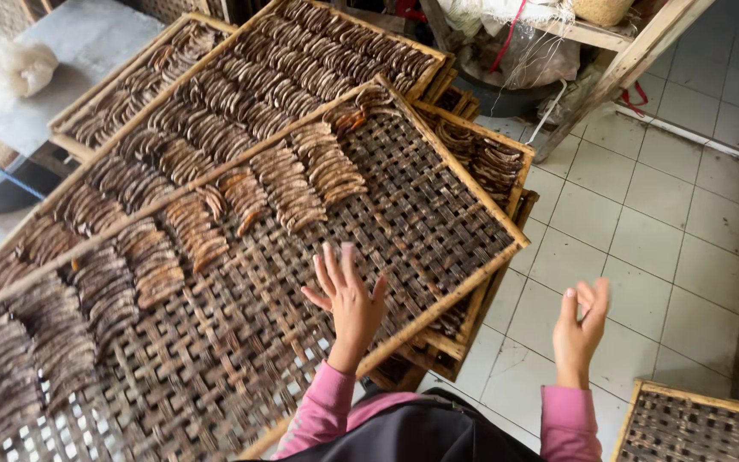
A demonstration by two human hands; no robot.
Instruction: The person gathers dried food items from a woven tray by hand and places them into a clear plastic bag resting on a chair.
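My left hand [348, 295] is raised, palm down and fingers spread, just above the bare weave of a large woven bamboo tray [464, 274] with a pale wooden frame. It holds nothing. Rows of dark brown curved slices [288, 184] lie along the tray's far half. My right hand [582, 323] hovers off the tray's right edge, over the tiled floor, fingers loosely apart and empty. Both wrists wear pink sleeves.
More trays [301, 60] of the same slices are stacked behind and beneath. Another woven tray [699, 423] pokes in at bottom right. White floor tiles [660, 222] stretch to the right. A wooden rack leg [617, 73] and plastic bags stand at the top.
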